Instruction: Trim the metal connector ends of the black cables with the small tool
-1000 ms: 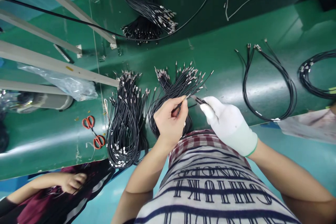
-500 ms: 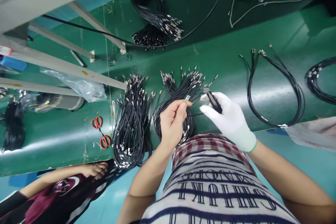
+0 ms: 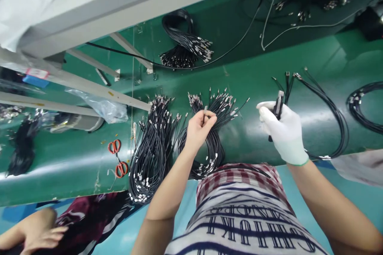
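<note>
My bare left hand (image 3: 195, 132) pinches a thin black cable end (image 3: 205, 112) with a small metal tip showing above the fingers. It hovers over a looped bundle of black cables (image 3: 214, 149), whose metal-tipped ends fan out beyond the hand. Off to the right, my right hand (image 3: 284, 133), in a white glove, is closed round a small black hand tool (image 3: 278, 107) with a metallic end. Its exact kind is unclear. Left of my left hand lies a second, larger bundle of black cables (image 3: 152, 143) with white tags near the front edge.
Scissors with orange handles (image 3: 118, 159) lie left of the bundles on the green table (image 3: 245, 75). A grey metal frame (image 3: 98, 57) stands at upper left. More cable coils (image 3: 185, 40) lie farther back, others (image 3: 335, 115) at right. A co-worker's hand (image 3: 44, 235) shows at lower left.
My right hand has moved right with the tool, away from my left hand, and the tool now points more upright. The view has shifted slightly. The co-worker's hand has moved left.
</note>
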`<state>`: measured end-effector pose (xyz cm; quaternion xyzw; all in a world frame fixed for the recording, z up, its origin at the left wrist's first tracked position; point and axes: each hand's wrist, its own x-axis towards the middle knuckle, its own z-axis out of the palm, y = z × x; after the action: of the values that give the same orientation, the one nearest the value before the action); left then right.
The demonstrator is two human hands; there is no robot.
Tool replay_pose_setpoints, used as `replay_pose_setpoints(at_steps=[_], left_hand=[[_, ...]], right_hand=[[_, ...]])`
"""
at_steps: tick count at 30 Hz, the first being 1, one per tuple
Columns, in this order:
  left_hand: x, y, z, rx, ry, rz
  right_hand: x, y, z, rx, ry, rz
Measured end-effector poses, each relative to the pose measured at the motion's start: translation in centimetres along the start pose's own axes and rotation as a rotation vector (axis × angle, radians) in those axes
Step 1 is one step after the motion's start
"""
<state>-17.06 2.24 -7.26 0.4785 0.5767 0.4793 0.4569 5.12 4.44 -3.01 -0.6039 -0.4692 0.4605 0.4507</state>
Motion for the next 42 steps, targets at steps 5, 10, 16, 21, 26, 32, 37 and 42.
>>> replay_pose_setpoints(at_steps=[5,10,16,21,26,32,37,42], left_hand=[[2.7,-2.6,2.2,0.551,-0.126,0.094],[5.3,-6.3,6.0,1.008,-0.210,0.029],[7.0,-9.6,7.5,1.183,-0.214,-0.003],[7.5,-9.7,7.1,1.189,-0.221,0.038],[5.3,-6.8,4.9,1.050,-0.146,0.130],[-1.2,-0.9,1.7,0.225,-0.097,0.150],[-4.9,2.5,1.2,0.038,0.025,0.056],[-5.9,3.4,1.4,-0.043,0.015,-0.021]], right_hand=[[-0.3,2.4,-1.2,0.055,0.000,0.101],[-1.1,3.7,-1.2,0.119,-0.098,0.108],[-1.8,4.7,-1.6,0.119,-0.154,0.142],[-2.1,5.1,-1.4,0.117,-0.182,0.137],[-2.5,5.1,-1.6,0.161,-0.212,0.048],[-3.7,4.1,-1.3,0.074,-0.401,0.013],[-4.4,2.7,-0.4,-0.086,-0.487,-0.173],[-4.3,1.7,0.1,-0.235,-0.537,-0.342]])
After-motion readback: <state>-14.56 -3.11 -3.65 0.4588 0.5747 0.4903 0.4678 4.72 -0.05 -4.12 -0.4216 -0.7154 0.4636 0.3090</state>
